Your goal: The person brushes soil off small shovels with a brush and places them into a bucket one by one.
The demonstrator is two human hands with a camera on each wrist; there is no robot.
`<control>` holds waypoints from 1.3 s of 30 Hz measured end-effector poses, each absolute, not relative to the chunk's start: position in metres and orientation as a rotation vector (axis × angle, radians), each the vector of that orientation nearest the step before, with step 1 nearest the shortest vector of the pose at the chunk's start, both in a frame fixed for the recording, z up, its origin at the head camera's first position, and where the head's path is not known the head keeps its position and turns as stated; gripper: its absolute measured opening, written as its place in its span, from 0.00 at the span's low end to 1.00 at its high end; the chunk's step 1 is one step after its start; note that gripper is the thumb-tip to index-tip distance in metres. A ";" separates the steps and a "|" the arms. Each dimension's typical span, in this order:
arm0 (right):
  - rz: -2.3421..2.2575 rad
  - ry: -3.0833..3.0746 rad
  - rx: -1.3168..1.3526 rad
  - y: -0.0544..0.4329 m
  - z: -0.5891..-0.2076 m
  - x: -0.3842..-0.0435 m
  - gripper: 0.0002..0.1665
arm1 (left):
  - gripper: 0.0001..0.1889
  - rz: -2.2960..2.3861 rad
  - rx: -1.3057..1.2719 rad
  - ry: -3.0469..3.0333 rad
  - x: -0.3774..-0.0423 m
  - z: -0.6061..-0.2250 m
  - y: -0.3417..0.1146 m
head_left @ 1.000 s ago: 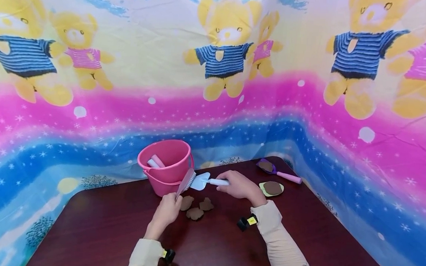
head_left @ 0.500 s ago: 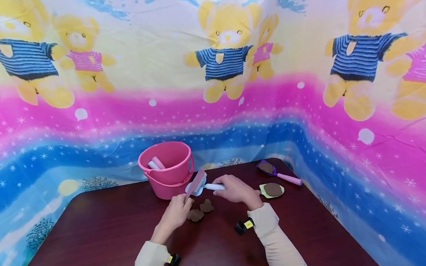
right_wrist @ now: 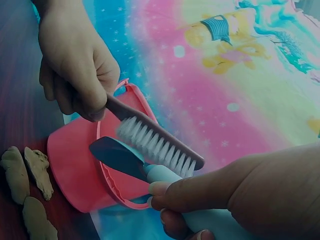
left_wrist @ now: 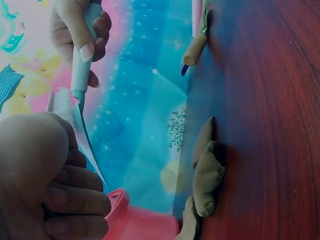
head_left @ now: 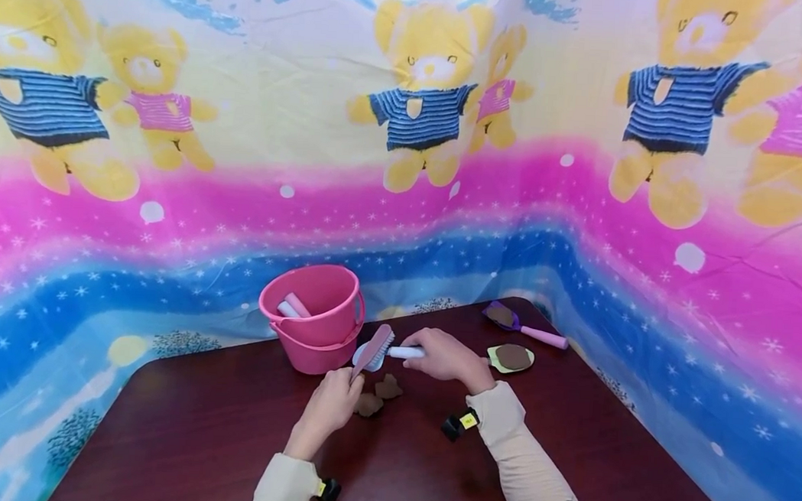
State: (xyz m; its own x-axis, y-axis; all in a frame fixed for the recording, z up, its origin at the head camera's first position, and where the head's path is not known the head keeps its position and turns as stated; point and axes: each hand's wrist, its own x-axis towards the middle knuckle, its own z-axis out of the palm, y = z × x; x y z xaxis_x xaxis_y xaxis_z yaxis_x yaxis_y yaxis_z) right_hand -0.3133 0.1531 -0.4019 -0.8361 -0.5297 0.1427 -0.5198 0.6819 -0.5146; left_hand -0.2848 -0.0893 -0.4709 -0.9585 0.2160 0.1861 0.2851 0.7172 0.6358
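Observation:
My left hand (head_left: 328,403) grips the handle of a pink brush (right_wrist: 165,139) with white bristles. A small trowel (right_wrist: 119,156) with a pale blue blade and a whitish handle is held in my right hand (head_left: 444,354). The bristles lie over the trowel's blade, above the table; whether they touch it I cannot tell. Beneath the left hand lie several brown clay-like lumps (head_left: 389,388), partly hidden by that hand in the head view. Just behind the tools stands a pink bucket (head_left: 315,351) with white and pink handles (head_left: 293,305) sticking up inside it.
On the right of the dark table (head_left: 225,424) lie a purple scoop (head_left: 517,323) with a pink handle and a light green tool (head_left: 492,359), each bearing a brown lump. A cloth printed with bears (head_left: 423,114) hangs close behind the table.
My left hand and the brush have moved right, away from the bucket and across the trowel's blade. The trowel's blade has shifted slightly down and left. The bucket has stayed put.

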 end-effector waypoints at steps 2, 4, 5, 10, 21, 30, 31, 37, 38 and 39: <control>-0.871 2.863 -0.898 0.154 -0.400 -0.313 0.11 | 0.15 -1.058 -0.410 -2.815 -0.286 -0.472 -0.090; -0.877 2.864 -0.896 0.155 -0.399 -0.313 0.11 | 0.16 -1.061 -0.402 -2.805 -0.287 -0.473 -0.090; -0.879 2.865 -0.891 0.155 -0.398 -0.313 0.11 | 0.16 -1.068 -0.397 -2.800 -0.287 -0.473 -0.091; -0.893 2.860 -0.881 0.157 -0.398 -0.312 0.11 | 0.16 -1.115 -0.374 -2.784 -0.288 -0.477 -0.093; -0.901 2.865 -0.921 0.166 -0.396 -0.314 0.12 | 0.20 -1.154 -0.373 -2.750 -0.295 -0.487 -0.100; -0.928 2.860 -0.893 0.172 -0.391 -0.311 0.14 | 0.19 -1.176 -0.344 -2.749 -0.301 -0.492 -0.109; -0.928 2.862 -0.893 0.172 -0.391 -0.311 0.14 | 0.19 -1.182 -0.342 -2.750 -0.302 -0.492 -0.110; -0.939 2.851 -0.909 0.174 -0.388 -0.311 0.14 | 0.19 -1.161 -0.320 -2.753 -0.303 -0.493 -0.117; -0.942 2.849 -0.911 0.173 -0.388 -0.310 0.14 | 0.19 -1.157 -0.314 -2.750 -0.303 -0.493 -0.119; -0.942 2.847 -0.911 0.173 -0.389 -0.310 0.14 | 0.20 -1.157 -0.308 -2.747 -0.302 -0.493 -0.120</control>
